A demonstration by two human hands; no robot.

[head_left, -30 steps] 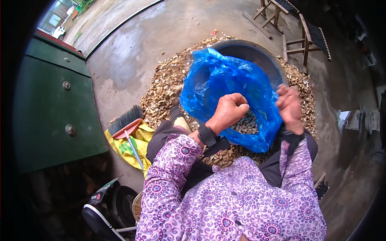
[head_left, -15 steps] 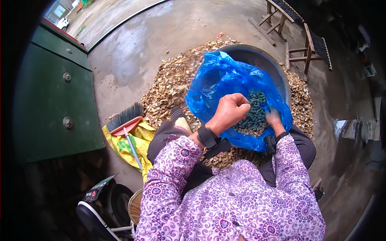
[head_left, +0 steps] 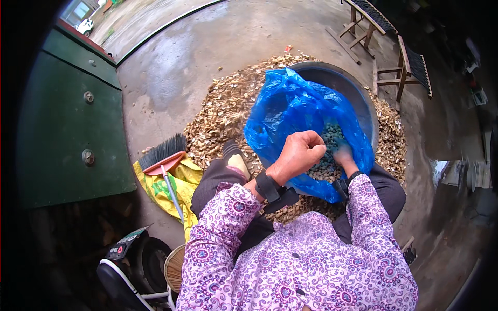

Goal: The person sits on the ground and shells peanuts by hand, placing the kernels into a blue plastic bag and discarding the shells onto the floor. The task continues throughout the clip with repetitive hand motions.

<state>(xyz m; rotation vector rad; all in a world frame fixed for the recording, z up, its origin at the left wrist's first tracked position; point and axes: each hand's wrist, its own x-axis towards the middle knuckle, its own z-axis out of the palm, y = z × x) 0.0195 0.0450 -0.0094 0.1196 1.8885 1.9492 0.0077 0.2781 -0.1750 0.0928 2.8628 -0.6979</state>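
Kernels (head_left: 326, 170) beside right grip (head_left: 342, 154) (inside bag (head_left: 268, 116)).

No lettering or number reads clearly. The dark panel (head_left: 120, 250) at lower left carries a red mark — too small to decipher — and the yellow sack (head_left: 191, 175) shows green print.

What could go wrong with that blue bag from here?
The thin-looking blue bag might tear if tugged while the right hand is inside it. Small dark pieces lie close to its near edge, so some could spill. If they did, they might get lost among the loose shells around it.
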